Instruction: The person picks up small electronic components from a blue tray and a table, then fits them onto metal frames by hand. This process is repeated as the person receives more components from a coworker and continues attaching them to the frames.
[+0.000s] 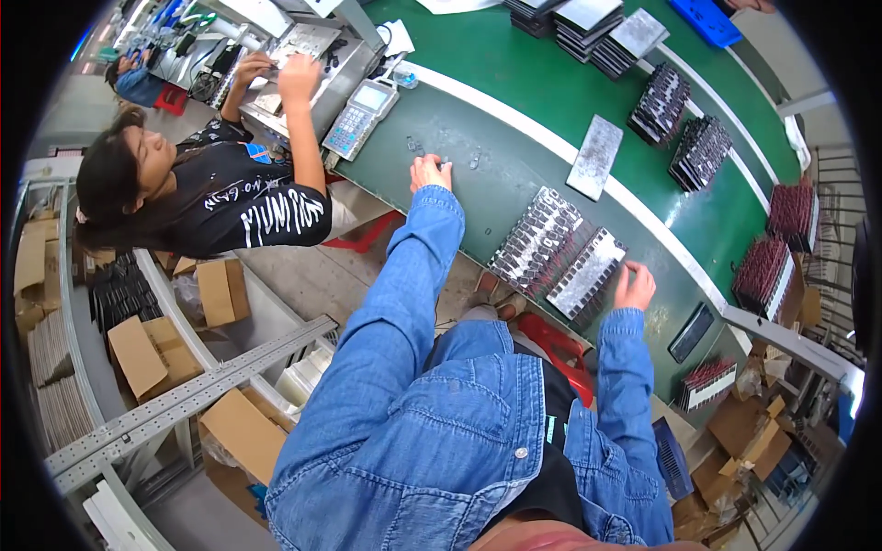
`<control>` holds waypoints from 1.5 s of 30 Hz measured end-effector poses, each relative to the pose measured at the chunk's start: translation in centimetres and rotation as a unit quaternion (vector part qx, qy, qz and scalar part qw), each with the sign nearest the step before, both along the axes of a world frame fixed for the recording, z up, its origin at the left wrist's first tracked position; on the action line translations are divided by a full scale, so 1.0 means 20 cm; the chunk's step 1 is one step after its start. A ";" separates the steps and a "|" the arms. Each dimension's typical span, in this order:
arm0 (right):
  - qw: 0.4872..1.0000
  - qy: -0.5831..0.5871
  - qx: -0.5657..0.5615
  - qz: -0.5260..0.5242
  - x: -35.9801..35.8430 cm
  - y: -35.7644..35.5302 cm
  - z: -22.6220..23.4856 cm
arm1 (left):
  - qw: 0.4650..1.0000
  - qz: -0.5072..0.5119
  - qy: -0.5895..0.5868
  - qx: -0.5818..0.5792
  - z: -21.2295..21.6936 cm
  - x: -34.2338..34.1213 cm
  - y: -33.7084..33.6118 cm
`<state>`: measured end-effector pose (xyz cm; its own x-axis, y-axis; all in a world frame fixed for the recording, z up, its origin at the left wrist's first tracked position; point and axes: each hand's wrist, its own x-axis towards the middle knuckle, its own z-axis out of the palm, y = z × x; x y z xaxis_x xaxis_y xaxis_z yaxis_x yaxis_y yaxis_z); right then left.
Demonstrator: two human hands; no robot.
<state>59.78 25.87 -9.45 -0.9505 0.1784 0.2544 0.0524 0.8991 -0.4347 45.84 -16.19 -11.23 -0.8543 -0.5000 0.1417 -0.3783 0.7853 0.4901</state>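
My left hand [430,172] reaches over the green bench, its fingers curled together. Something small and dark shows at its fingertips, too small to name. Beside it lie small dark pieces [413,145] and a few small clear-looking pieces [475,158]. My right hand [635,286] is at the right end of a pale metal plate [588,273] edged with a row of small dark parts. Its fingers are slightly bent and apart, with nothing visible in them. Left of that plate is another plate [537,237] crowded with small dark and silvery parts.
A bare metal plate [594,156] lies on the white line. Filled racks [660,104] and stacked plates [588,28] stand farther back. A keypad device [361,118] is near a co-worker [211,188] at left. A phone [691,331] lies at right. Cartons [152,358] fill shelves behind.
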 end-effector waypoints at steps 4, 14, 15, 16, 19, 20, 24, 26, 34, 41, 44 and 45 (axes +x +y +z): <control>0.986 0.066 -0.151 0.019 0.17 0.03 0.09 | 0.998 -0.030 -0.051 -0.019 -0.11 -0.07 -0.01; 0.835 -0.062 -0.545 -0.052 0.27 -0.10 0.08 | 0.980 -0.180 0.070 0.053 0.03 0.14 0.15; 0.773 -0.111 -0.623 -0.051 0.25 -0.13 0.10 | 0.973 -0.205 0.039 0.097 0.12 0.16 0.20; 0.702 -0.158 -0.692 -0.050 0.23 -0.16 0.12 | 0.963 -0.231 0.008 0.141 0.21 0.18 0.26; 0.563 -0.256 -0.785 -0.034 0.14 -0.29 0.31 | 0.801 -0.294 -0.122 0.506 0.44 0.31 0.46; 0.500 -0.304 -0.810 -0.029 0.11 -0.32 0.41 | 0.720 -0.334 -0.153 0.589 0.46 0.35 0.51; 0.375 -0.386 -0.840 0.072 0.12 -0.30 0.48 | 0.581 -0.453 -0.134 0.662 0.51 0.49 0.68; 0.346 -0.402 -0.840 0.117 0.13 -0.29 0.50 | 0.544 -0.482 -0.155 0.669 0.51 0.52 0.71; 0.291 -0.383 -0.870 0.111 0.20 -0.36 0.42 | 0.409 -0.491 -0.253 0.727 0.51 0.58 0.70; 0.594 -0.250 -0.763 0.041 0.16 -0.40 0.42 | 0.710 -0.428 -0.169 0.533 0.59 0.60 0.67; 0.656 -0.235 -0.717 0.028 0.15 -0.43 0.39 | 0.751 -0.453 -0.121 0.464 0.56 0.61 0.68; 0.686 -0.227 -0.691 0.021 0.15 -0.44 0.39 | 0.768 -0.465 -0.097 0.429 0.55 0.62 0.69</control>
<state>62.82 17.15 -1.74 -0.8872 -0.0793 -0.4544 0.4515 -0.3507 -0.8204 58.22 -2.40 -0.14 -0.8622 0.5011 -0.0737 0.0203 0.1795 0.9836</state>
